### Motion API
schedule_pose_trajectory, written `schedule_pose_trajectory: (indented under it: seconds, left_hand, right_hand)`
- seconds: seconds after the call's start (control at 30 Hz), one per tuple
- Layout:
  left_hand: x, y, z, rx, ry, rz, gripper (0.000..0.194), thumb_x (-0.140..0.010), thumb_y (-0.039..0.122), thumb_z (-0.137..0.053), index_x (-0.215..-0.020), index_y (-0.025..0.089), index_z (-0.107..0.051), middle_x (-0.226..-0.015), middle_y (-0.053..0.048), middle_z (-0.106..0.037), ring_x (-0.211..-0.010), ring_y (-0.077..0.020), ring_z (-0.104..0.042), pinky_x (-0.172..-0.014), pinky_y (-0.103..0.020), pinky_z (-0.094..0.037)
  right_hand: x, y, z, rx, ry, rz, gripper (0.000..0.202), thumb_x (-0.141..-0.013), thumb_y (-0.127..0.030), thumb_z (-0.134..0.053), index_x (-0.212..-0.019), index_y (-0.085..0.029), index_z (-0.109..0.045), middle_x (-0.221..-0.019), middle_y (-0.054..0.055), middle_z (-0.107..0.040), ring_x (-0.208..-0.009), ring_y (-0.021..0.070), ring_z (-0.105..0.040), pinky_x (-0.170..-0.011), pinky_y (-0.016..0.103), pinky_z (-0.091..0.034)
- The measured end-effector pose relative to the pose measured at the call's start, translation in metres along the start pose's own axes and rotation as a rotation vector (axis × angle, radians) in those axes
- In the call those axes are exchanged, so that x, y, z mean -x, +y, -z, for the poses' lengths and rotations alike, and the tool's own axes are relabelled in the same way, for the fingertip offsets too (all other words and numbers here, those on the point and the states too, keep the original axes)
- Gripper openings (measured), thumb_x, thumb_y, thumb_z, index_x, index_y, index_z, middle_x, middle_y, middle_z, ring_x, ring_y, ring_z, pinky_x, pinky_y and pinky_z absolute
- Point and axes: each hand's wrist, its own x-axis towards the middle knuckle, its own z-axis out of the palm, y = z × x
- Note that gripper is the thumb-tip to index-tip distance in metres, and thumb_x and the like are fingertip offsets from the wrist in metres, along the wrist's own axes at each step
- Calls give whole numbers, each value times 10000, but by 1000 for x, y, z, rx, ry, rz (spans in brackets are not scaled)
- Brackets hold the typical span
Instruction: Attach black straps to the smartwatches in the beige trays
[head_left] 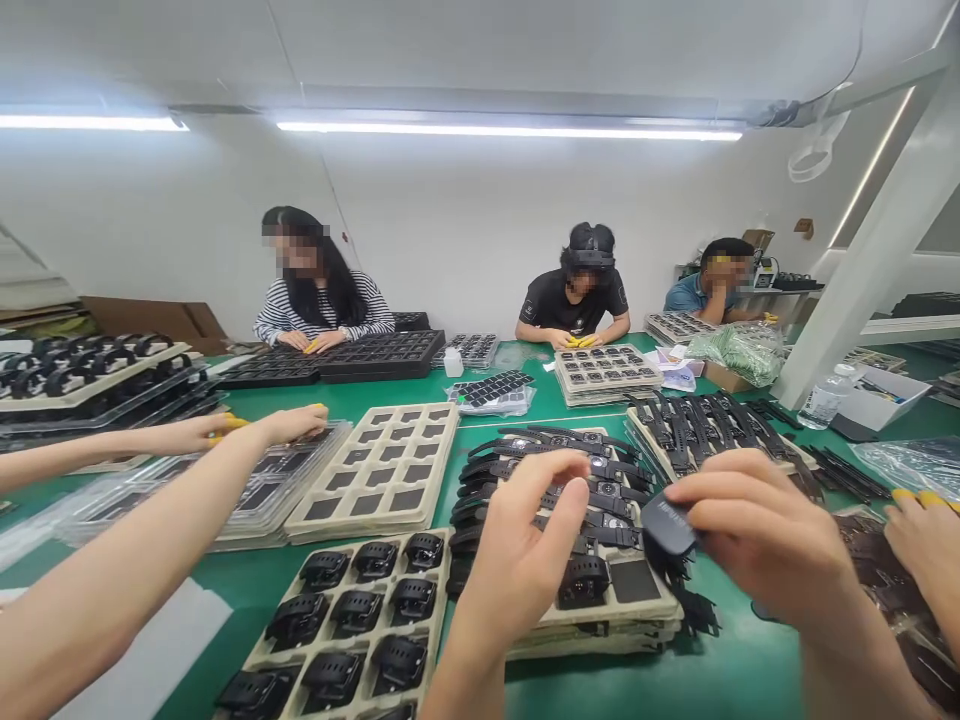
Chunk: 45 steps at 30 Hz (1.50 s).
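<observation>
My left hand [536, 530] is raised over the left part of a stacked cream tray [555, 615], thumb and fingers apart with nothing between them. Rows of black smartwatches [609, 490] with straps fill the back of that tray. Near its front lie a curled watch [585, 578] and a compartment with a flat dark pad [634, 580]. To the right, my right hand [757, 530] pinches a dark watch [669, 522], its smooth face showing and its strap hanging beside the tray's right edge.
Cream trays with curled watches [373, 615] and dark pads [386, 460] stand left. More strapped watches [712, 425] lie behind right. Neighbours' arms reach in from the left [165, 520] and right [930, 545]. Three people sit opposite. A bottle [825, 398] stands right.
</observation>
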Motion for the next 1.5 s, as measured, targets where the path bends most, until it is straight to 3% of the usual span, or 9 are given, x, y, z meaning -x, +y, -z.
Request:
schedule_pose_trajectory:
  seconds: [0.13,0.27,0.37,0.5,0.67,0.87,1.0,1.13,1.5]
  left_hand:
    - [-7,-6,-6,308,-317,207,532,-1014,585,-430,-836,167,-706,-771,-38,-652,-755,-182,-614,-715,-284,-499]
    - [-13,-15,-15,553,-267,375,438,-909,586,-645,-809,160,-641,-650,13,-573,-572,-124,-560,-546,-224,-440]
    - [-13,-18,-14,647,-207,417,412,-863,546,-733,-836,139,-669,-629,6,-608,-545,-112,-578,-524,-200,-441]
    - [-14,-21,-5,815,144,369,395,-795,519,-819,-864,161,-669,-663,-7,-695,-577,-113,-637,-572,-189,-513]
    - [-21,-17,-1,1100,634,352,425,-647,420,-943,-849,157,-678,-786,1,-733,-658,-119,-690,-708,-254,-621]
    - [-23,-13,-9,1156,728,393,140,-869,257,-743,-893,142,-667,-835,-9,-715,-680,-98,-688,-722,-246,-623]
    - [-22,-15,-12,1080,592,368,217,-831,271,-769,-978,178,-640,-856,6,-691,-679,-118,-679,-677,-263,-599]
    - [-23,-19,-18,928,343,420,255,-850,284,-743,-1027,179,-593,-748,24,-654,-593,-104,-625,-613,-223,-517]
    - [-20,-39,-19,565,-127,370,257,-876,320,-682,-1057,181,-566,-593,46,-580,-593,-123,-564,-648,-246,-476]
  right_hand:
    - [-26,-19,-26,6,-91,90,241,-949,-54,-576,-863,-270,-641,-970,19,-712,-919,218,-582,-861,390,-474]
    - [-35,-21,-45,29,9,1,210,-916,-96,-595,-908,-280,-697,-919,47,-602,-973,244,-554,-865,383,-487]
    - [-27,-24,-36,40,36,-57,337,-910,-142,-639,-1186,-331,-681,-1183,83,-586,-1167,296,-537,-968,434,-485]
    - [-9,-37,-24,-73,71,-167,359,-897,-241,-731,-1240,-320,-662,-1233,87,-628,-1126,282,-619,-947,371,-518]
    - [-19,-49,-54,-597,-681,-395,143,-885,-328,-720,-765,-250,-705,-666,-41,-664,-554,137,-570,-502,236,-376]
    - [-33,-29,-106,-1005,-522,-826,339,-1013,-499,-473,-956,-221,-657,-688,-28,-579,-536,120,-483,-476,214,-338]
    - [-31,-17,-121,-1456,-90,-1055,530,-890,-622,-660,-1255,-241,-612,-801,-3,-638,-544,105,-453,-446,189,-284]
    - [-34,-4,-118,-1548,338,-1195,535,-694,-507,-894,-1083,-211,-678,-815,-12,-647,-554,76,-432,-457,165,-296]
    - [-21,15,-96,-1154,324,-1076,543,-781,-742,-733,-919,-218,-695,-646,-42,-493,-545,109,-449,-482,198,-377]
